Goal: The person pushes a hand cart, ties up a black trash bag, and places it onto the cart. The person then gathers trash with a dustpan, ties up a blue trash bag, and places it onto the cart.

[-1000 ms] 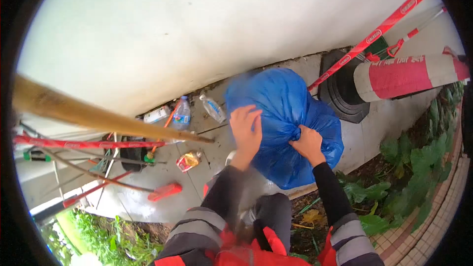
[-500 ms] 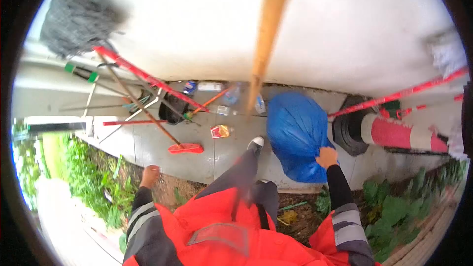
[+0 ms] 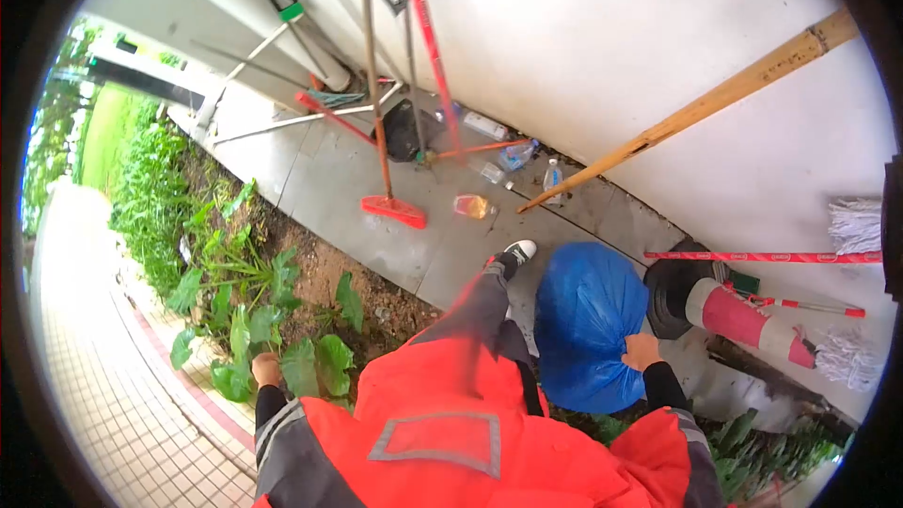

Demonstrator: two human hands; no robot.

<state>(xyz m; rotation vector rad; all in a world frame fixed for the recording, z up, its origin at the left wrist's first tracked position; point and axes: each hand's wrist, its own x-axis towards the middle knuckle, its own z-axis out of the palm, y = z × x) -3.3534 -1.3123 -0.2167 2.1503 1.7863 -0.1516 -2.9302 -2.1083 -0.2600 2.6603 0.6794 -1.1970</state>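
My right hand (image 3: 641, 352) is closed around the gathered neck of a full blue plastic bag (image 3: 585, 306), right of my legs. The bag bulges, and its contents are hidden. My left hand (image 3: 267, 370) hangs at my left side above green leaves, its fingers curled with nothing visible in them. Ahead of my shoe (image 3: 521, 250) lie a bottle with orange contents (image 3: 472, 206), a crumpled clear bottle (image 3: 516, 156) and another plastic bottle (image 3: 553, 176).
A red broom (image 3: 393, 211), a black dustpan (image 3: 410, 130) and several poles lean at the left. A bamboo pole (image 3: 696, 113) slants along the white wall (image 3: 602, 28). At the right are a red-and-white traffic cone (image 3: 743, 322) and a mop head (image 3: 854, 226). Plants (image 3: 324, 367) border the tiled path (image 3: 103, 339).
My view has swung leftward, showing more of the path and plants. The blue bag, still in my right hand, now appears lower and farther right. My right hand keeps its hold.
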